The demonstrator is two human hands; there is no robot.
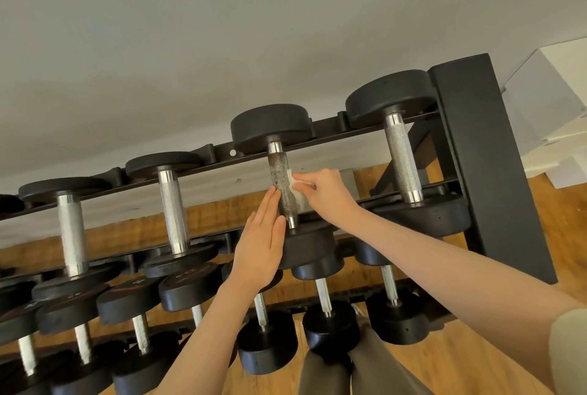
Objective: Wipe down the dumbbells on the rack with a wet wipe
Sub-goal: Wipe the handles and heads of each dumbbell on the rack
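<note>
— While the right hand (320, 191) pinches a white wipe (293, 183) against the handle of one dumbbell (283, 186), what is the left hand (262, 247) doing?

— It lies flat, fingers straight and together, fingertips touching the other side of that same handle. It grips nothing.

— Where does that dumbbell sit?

— On the top tier of the black rack (476, 147), second from the right end. Its handle looks darker and more tarnished than the others.

— How many dumbbells are on that tier?

— Four in full view, plus the edge of a fifth at the far left. The one at the right end (401, 159) is the largest.

— And below?

— A second tier holds at least six with thinner handles; the leftmost ones are cut off, so I cannot count them exactly.

— Anything else?

— Two white boxes (552, 109) stand on the wooden floor (444, 372) beyond the rack's right end.
</note>
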